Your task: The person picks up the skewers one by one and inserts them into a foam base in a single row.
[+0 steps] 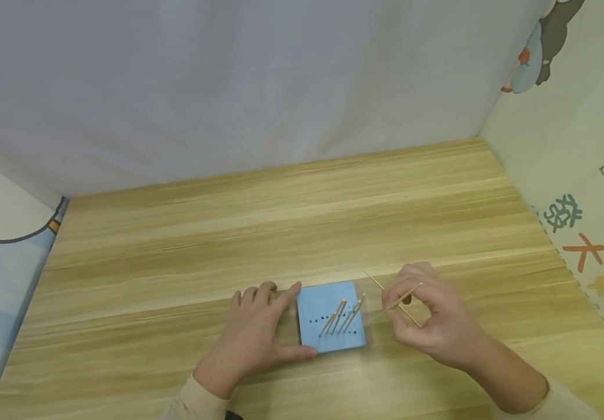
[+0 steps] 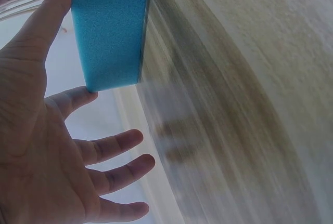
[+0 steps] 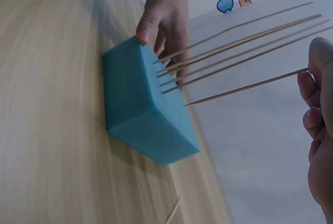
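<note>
A blue foam block (image 1: 325, 300) lies on the table, with rows of small dark holes on its top. Several thin wooden skewers (image 3: 234, 39) stand tilted in it. My left hand (image 1: 252, 329) holds the block's left side between thumb and index finger, at two corners; the other fingers (image 2: 117, 146) are spread and touch nothing. To the right of the block, my right hand (image 1: 428, 315) pinches one wooden skewer (image 3: 244, 90). Its pointed end is close to the block's top; whether it touches, I cannot tell.
Another skewer (image 1: 372, 280) lies on the wood-grain table (image 1: 176, 245), partly hidden under my right hand. A pale curtain (image 1: 260, 81) hangs behind the table. A wall with printed figures and characters (image 1: 585, 251) stands on the right.
</note>
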### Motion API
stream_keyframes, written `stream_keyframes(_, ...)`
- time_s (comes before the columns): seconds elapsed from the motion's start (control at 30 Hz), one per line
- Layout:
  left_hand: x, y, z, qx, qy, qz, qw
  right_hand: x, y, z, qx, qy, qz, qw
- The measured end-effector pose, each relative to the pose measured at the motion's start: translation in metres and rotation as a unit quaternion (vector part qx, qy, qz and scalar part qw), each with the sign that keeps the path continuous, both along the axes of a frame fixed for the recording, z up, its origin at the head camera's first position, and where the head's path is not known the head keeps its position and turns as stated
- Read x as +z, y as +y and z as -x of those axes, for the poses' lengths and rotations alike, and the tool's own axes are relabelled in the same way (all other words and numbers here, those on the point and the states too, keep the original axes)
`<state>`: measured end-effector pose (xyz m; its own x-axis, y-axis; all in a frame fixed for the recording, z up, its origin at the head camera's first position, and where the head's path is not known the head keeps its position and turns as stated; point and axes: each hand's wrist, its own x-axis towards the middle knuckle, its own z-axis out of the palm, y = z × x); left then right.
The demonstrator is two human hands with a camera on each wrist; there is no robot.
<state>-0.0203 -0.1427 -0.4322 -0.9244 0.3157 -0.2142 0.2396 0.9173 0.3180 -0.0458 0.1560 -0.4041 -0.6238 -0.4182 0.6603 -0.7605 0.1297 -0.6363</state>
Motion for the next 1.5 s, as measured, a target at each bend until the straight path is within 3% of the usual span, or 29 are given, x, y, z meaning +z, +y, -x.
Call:
stream_keyframes(0.23,0.000,-0.001,-0.005,0.005,0.001,-0.007,1.0000,-0.008,-0.017,-0.007,0.010,-0.027,-0.011,1.000)
stream_keyframes(1.1,0.000,-0.006,-0.024,0.023,-0.001,-0.006,0.9997,-0.007,-0.024,-0.013,0.028,-0.036,-0.028,0.999)
stream_keyframes(1.5,0.008,-0.015,-0.016,0.016,-0.006,0.004,0.9998,-0.008,-0.036,-0.012,0.025,-0.035,-0.049,0.998)
